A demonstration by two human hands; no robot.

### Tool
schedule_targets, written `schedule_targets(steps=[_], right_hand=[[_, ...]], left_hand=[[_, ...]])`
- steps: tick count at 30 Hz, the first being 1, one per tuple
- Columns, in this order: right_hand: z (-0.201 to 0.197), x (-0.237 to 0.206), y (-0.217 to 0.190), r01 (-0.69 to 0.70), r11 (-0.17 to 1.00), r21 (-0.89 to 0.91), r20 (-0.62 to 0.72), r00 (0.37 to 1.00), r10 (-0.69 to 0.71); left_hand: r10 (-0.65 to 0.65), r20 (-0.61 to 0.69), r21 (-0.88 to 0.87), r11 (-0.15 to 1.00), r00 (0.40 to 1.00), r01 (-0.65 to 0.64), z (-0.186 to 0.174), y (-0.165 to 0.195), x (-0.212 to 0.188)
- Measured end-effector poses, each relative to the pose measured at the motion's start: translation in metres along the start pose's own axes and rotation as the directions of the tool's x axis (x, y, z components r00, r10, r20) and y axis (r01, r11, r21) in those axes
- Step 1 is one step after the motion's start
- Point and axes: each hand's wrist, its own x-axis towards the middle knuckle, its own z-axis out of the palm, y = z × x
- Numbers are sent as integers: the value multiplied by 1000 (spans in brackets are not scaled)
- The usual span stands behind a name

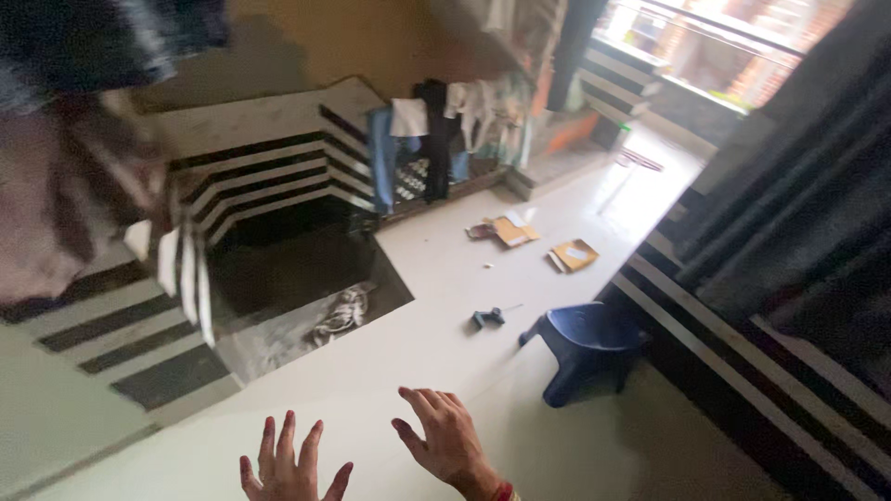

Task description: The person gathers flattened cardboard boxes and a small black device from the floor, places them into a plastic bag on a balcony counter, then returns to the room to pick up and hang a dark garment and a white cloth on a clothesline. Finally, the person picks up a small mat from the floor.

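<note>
Both hands, left hand [286, 468] and right hand [447, 438], hover spread open and empty above the pale floor [436, 357]; nothing is grasped, the blue plastic stool [585, 345] standing untouched nearby.

Glossy smooth floor [445, 362], seemingly plastic stool [585, 348]

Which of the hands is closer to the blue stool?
The right hand. It is spread open just left of the blue stool; the left hand is farther left, near the bottom edge.
</note>
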Motion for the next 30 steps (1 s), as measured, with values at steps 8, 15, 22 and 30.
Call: schedule_targets(steps=[8,15,22,30], right_hand=[[30,54,71,-187,976,-115,-104,979,176],[34,178,65,-208,964,-167,-224,960,168],[49,245,57,-365,912,-187,-353,891,284],[30,228,137,-686,713,-145,-379,704,600]], left_hand=[[188,300,69,974,935,-218,21,29,133],[278,275,36,953,920,-299,-6,-11,278],[475,284,-4,869,833,-495,6,-44,398],[709,-67,-199,679,702,-706,24,42,442]])
